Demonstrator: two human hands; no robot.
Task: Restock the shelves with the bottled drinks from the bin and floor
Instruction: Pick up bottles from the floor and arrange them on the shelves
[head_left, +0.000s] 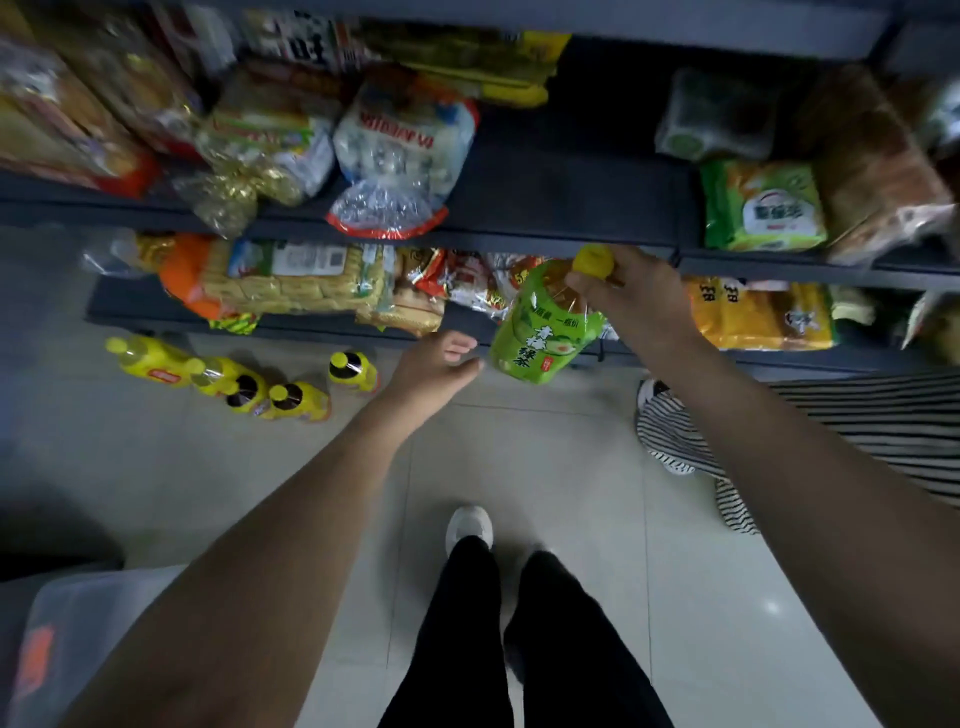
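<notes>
We see the right hand (631, 299) pinching the green tea bottle (545, 332) at its neck, just under the yellow cap (594, 266). The bottle hangs in front of the lower shelf's edge, tilted, with the cap up and to the right and the base down and to the left. The left hand (434, 366) is released, fingers loose, just beside the base without touching it, so we judge it the nearer hand to steady the bottom. The dark bare stretch of the middle shelf (571, 176) lies above and beyond the cap, so the lift goes cap-first, up and forward. The yellow-labelled bottles (244, 382) wait on the floor, well to the left of both hands
</notes>
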